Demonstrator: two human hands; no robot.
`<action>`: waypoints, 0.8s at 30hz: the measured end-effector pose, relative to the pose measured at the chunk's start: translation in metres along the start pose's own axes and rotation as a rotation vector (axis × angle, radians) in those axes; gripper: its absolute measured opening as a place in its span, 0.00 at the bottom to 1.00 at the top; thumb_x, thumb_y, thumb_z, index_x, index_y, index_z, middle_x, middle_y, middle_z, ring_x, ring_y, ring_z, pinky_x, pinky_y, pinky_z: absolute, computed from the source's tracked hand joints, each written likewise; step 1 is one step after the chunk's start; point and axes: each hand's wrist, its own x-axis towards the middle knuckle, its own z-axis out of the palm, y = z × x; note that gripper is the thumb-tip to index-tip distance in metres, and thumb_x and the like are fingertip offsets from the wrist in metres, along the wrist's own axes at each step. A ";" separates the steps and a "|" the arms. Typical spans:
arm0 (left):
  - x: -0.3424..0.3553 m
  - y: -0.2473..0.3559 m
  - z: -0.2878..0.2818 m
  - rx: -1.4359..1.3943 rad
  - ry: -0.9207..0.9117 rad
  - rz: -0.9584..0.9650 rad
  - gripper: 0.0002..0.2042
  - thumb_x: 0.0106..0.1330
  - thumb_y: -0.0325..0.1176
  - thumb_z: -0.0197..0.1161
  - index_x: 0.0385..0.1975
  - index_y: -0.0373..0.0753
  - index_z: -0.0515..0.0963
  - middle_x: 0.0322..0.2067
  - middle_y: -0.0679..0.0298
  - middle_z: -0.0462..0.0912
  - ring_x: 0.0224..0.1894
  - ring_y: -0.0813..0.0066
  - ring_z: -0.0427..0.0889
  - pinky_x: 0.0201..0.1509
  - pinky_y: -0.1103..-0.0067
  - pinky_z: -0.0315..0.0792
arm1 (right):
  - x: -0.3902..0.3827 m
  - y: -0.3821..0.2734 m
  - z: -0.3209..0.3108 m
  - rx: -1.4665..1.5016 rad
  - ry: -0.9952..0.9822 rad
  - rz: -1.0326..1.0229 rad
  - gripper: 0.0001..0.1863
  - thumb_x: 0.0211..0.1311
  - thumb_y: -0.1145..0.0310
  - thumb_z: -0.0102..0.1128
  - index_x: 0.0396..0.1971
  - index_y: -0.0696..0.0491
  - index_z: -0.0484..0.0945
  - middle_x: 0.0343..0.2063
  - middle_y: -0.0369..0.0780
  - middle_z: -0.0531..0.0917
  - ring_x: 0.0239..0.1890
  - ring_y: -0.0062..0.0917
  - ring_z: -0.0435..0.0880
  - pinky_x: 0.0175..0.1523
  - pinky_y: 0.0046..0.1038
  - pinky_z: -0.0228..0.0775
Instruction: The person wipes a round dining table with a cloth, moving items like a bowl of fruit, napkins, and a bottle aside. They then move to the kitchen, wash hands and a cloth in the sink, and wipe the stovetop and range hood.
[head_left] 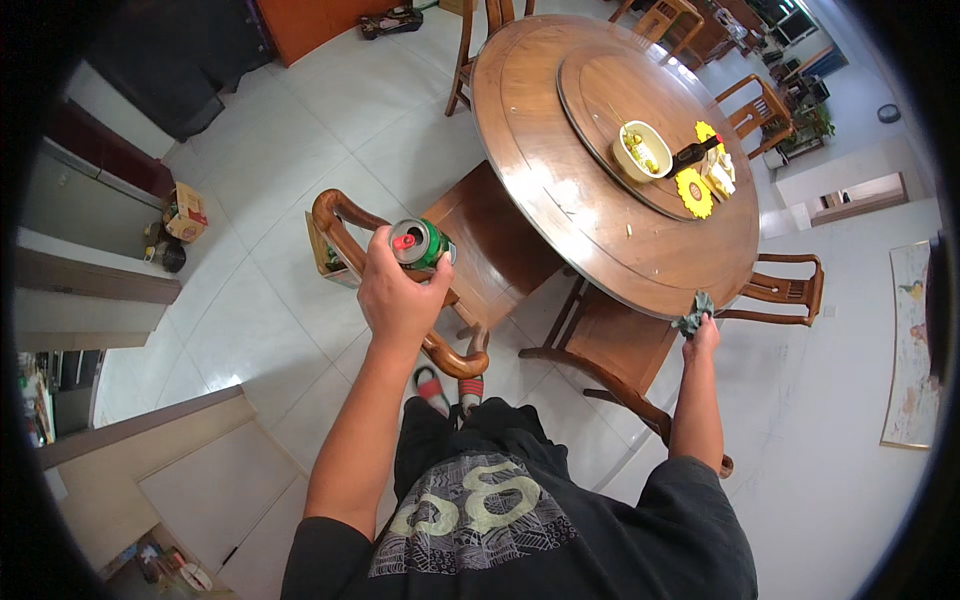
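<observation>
My left hand (405,290) grips a green drink can (428,243) with a red piece at its top, over a wooden chair (470,225) pulled out at the round table. On the right, my right hand (702,332) holds a crumpled grey-green cloth (690,312) at the near rim of the round wooden table (540,180). On the table's turntable (600,90) are a pale bowl (640,150), a dark bottle (688,156), yellow scalloped pieces (692,192) and a pale pile (718,175) I cannot make out.
Wooden chairs (780,288) surround the table, one (620,350) close by my right arm. A box (330,258) lies on the tiled floor behind the left chair, another (185,210) by the left doorway. A white wall (820,400) is at right, a low cabinet (220,485) at lower left.
</observation>
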 end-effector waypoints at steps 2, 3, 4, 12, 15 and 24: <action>0.011 -0.004 -0.001 0.019 -0.038 -0.005 0.35 0.52 0.42 0.76 0.57 0.36 0.66 0.46 0.53 0.82 0.46 0.53 0.84 0.48 0.62 0.78 | -0.031 0.000 0.034 0.014 -0.009 0.029 0.17 0.74 0.69 0.50 0.57 0.59 0.75 0.47 0.39 0.83 0.44 0.30 0.83 0.49 0.35 0.77; 0.017 -0.003 -0.002 0.017 -0.052 -0.002 0.35 0.52 0.42 0.76 0.57 0.36 0.66 0.46 0.53 0.82 0.47 0.53 0.84 0.49 0.62 0.78 | -0.037 -0.004 0.042 0.033 -0.017 0.029 0.17 0.74 0.69 0.50 0.57 0.59 0.75 0.47 0.39 0.83 0.45 0.30 0.83 0.49 0.35 0.77; 0.019 -0.006 -0.001 0.001 -0.049 0.024 0.35 0.53 0.44 0.75 0.58 0.37 0.66 0.47 0.52 0.81 0.47 0.50 0.83 0.49 0.60 0.77 | -0.032 0.002 0.044 0.005 -0.027 0.022 0.16 0.74 0.69 0.49 0.56 0.59 0.76 0.46 0.39 0.83 0.44 0.30 0.83 0.49 0.36 0.77; 0.026 0.004 -0.016 0.068 -0.164 -0.022 0.37 0.53 0.45 0.75 0.60 0.37 0.65 0.46 0.49 0.81 0.48 0.47 0.82 0.50 0.57 0.76 | -0.073 0.014 0.040 0.092 -0.062 0.060 0.13 0.75 0.71 0.45 0.50 0.58 0.76 0.39 0.39 0.82 0.36 0.31 0.83 0.43 0.37 0.80; 0.026 0.012 -0.012 -0.010 -0.132 0.006 0.37 0.53 0.43 0.75 0.59 0.35 0.64 0.47 0.50 0.80 0.48 0.48 0.82 0.50 0.58 0.76 | -0.062 0.007 0.024 0.137 -0.010 0.047 0.13 0.75 0.71 0.45 0.51 0.59 0.77 0.38 0.39 0.82 0.35 0.30 0.82 0.41 0.38 0.79; 0.079 0.042 0.045 0.017 -0.118 -0.022 0.35 0.55 0.41 0.75 0.59 0.36 0.64 0.48 0.48 0.81 0.49 0.47 0.83 0.52 0.59 0.77 | -0.005 -0.011 0.028 0.162 0.047 0.052 0.14 0.74 0.71 0.49 0.53 0.58 0.76 0.37 0.38 0.81 0.33 0.28 0.82 0.38 0.35 0.79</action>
